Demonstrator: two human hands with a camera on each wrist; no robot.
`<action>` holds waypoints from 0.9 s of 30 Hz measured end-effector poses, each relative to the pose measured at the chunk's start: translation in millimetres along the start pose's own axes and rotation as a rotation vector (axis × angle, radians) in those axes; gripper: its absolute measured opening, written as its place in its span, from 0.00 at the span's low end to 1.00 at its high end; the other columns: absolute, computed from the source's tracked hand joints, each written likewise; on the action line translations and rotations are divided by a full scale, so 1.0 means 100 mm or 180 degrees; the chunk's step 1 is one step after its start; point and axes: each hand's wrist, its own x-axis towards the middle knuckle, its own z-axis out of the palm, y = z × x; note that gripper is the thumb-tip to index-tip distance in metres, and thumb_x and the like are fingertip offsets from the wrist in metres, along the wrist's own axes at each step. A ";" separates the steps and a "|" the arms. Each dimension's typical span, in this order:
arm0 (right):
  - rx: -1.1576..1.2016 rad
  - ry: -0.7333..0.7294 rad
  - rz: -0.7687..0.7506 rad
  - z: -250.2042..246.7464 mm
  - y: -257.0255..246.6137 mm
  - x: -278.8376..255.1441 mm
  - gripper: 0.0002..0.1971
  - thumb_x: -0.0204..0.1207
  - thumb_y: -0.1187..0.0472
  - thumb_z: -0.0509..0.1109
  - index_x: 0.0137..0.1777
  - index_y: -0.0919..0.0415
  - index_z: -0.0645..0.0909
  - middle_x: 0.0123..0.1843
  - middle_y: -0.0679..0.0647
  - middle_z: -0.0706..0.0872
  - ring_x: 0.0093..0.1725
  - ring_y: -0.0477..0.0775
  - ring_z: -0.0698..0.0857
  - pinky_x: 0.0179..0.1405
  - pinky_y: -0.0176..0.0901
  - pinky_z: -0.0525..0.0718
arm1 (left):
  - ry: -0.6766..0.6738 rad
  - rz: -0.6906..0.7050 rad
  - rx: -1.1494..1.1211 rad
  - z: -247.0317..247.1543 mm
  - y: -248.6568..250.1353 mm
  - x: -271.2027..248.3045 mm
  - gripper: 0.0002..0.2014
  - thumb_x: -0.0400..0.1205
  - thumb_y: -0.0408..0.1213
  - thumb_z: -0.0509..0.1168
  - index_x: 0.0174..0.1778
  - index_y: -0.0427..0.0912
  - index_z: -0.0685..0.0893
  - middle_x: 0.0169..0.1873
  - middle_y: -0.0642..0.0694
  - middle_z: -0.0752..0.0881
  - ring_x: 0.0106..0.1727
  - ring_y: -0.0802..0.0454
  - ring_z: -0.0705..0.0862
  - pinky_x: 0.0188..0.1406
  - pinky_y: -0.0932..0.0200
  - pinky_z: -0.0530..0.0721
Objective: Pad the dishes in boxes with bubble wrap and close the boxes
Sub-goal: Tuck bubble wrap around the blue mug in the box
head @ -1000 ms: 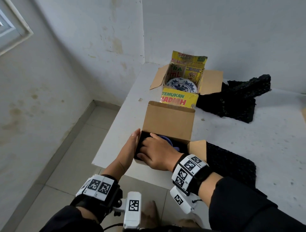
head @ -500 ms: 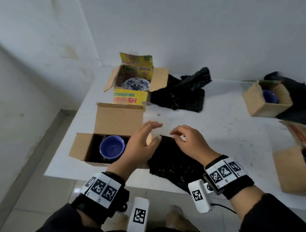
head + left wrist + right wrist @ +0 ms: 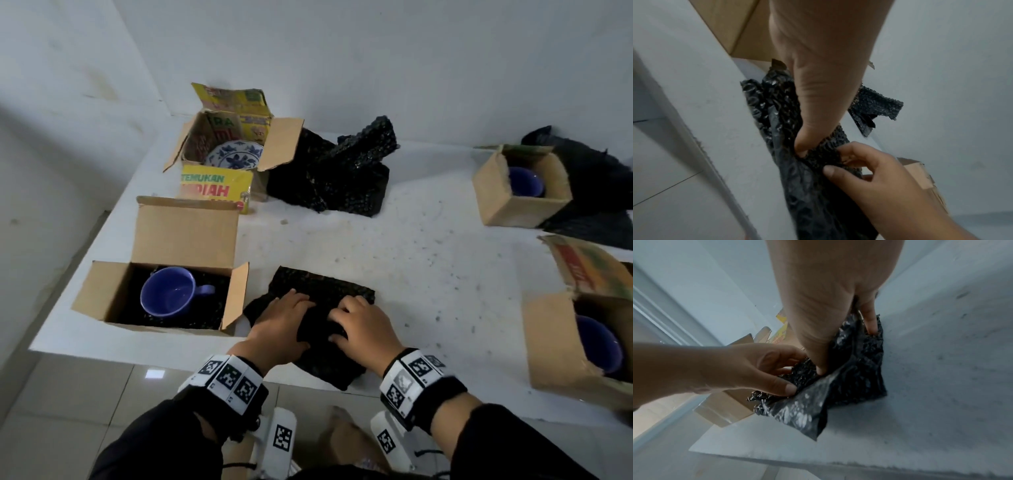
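Two hands gripped one black bubble wrap sheet [image 3: 318, 301] at the near edge of the white table [image 3: 428, 260]; the left hand [image 3: 282, 320] and right hand [image 3: 363, 327] pinched a fold between curled fingers and thumbs; the sheet's long axis ran from 7 to 1 o'clock; the open cardboard box [image 3: 102, 298] holding the blue mug [image 3: 168, 296] sat just beside it at 9 o'clock, nearer the left hand, so the padding would likely travel leftward.
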 end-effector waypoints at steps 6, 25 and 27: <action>0.0574 0.0522 0.0236 -0.28 0.10 0.10 0.06 0.66 0.55 0.69 0.42 0.52 0.80 0.45 0.47 0.81 0.48 0.52 0.79 0.50 0.46 0.72 | 0.0552 -0.0094 -0.0075 -0.22 0.13 0.11 0.19 0.76 0.44 0.69 0.63 0.48 0.78 0.77 0.50 0.67 0.78 0.48 0.65 0.73 0.48 0.68; 0.2223 0.0235 -0.0568 -1.82 -0.58 0.41 0.17 0.67 0.80 0.56 0.35 0.55 0.61 0.36 0.57 0.66 0.35 0.49 0.65 0.35 0.44 0.62 | 0.0824 0.0818 -0.1377 -1.70 -0.05 -0.24 0.20 0.68 0.15 0.55 0.29 0.47 0.62 0.26 0.51 0.65 0.28 0.58 0.62 0.29 0.66 0.61; 0.2091 0.0144 -0.0685 -1.82 -0.76 0.51 0.16 0.71 0.76 0.61 0.37 0.55 0.64 0.36 0.50 0.68 0.32 0.43 0.65 0.34 0.38 0.65 | 0.0876 0.0727 -0.1586 -1.80 -0.23 -0.35 0.19 0.69 0.14 0.57 0.30 0.46 0.67 0.28 0.50 0.71 0.29 0.60 0.68 0.30 0.71 0.68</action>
